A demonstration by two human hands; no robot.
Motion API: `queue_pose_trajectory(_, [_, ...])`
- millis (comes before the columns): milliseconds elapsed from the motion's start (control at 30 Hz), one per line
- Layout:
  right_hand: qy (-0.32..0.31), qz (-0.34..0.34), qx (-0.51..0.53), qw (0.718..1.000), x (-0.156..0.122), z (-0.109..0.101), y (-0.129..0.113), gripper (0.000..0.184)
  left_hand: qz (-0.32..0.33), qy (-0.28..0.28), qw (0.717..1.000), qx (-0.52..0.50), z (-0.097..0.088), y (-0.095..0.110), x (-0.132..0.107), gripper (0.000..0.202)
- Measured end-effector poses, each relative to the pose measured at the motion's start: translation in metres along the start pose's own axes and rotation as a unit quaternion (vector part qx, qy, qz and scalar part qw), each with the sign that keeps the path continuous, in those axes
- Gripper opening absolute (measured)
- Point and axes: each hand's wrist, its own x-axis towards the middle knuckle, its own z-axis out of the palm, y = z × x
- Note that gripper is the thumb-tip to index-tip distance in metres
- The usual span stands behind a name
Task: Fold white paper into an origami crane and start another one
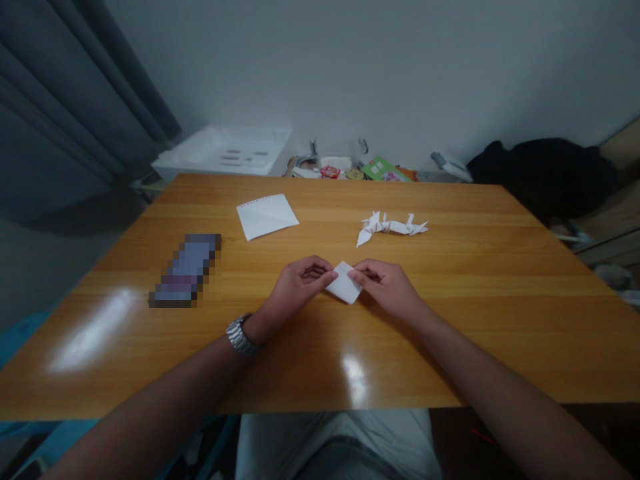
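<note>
A small folded white paper (344,283) lies low over the middle of the wooden table (450,320). My left hand (295,287), with a metal watch on its wrist, pinches the paper's left edge with curled fingers. My right hand (387,283) pinches its right edge the same way. Both hands rest on the table top. Farther back on the right lie folded white paper figures (390,228) in a small cluster. A flat white sheet (267,217) with a crease lies at the back left.
A blurred dark oblong object (186,270) lies on the table's left side. Behind the table stand a white box-like unit (225,152), some small colourful packets (360,170) and a dark bundle of cloth (545,173). A grey curtain (55,100) hangs at left.
</note>
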Motion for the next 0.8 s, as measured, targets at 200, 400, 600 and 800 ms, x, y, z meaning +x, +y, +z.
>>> queue_pose_trajectory(200, [-0.015,-0.001,0.009,1.0,0.0,0.0015,0.0,0.026,0.015,0.008,0.999,0.041,-0.0015,0.0015,-0.0004,0.02])
queue_pose_trajectory(400, [-0.023,-0.009,-0.012,1.0,-0.0004,0.002,0.0038,0.025,0.024,-0.001,0.994,0.106,-0.0062,0.0054,-0.0006,0.02])
queue_pose_trajectory(600, [-0.047,-0.017,-0.037,0.998,-0.0021,0.002,0.0045,0.024,0.068,-0.035,0.98,0.184,-0.0095,0.0043,-0.0036,0.019])
queue_pose_trajectory(800, [-0.023,-0.013,-0.039,0.999,-0.001,0.0004,0.0023,0.024,0.04,-0.003,0.994,0.097,-0.0042,0.0067,-0.004,0.016])
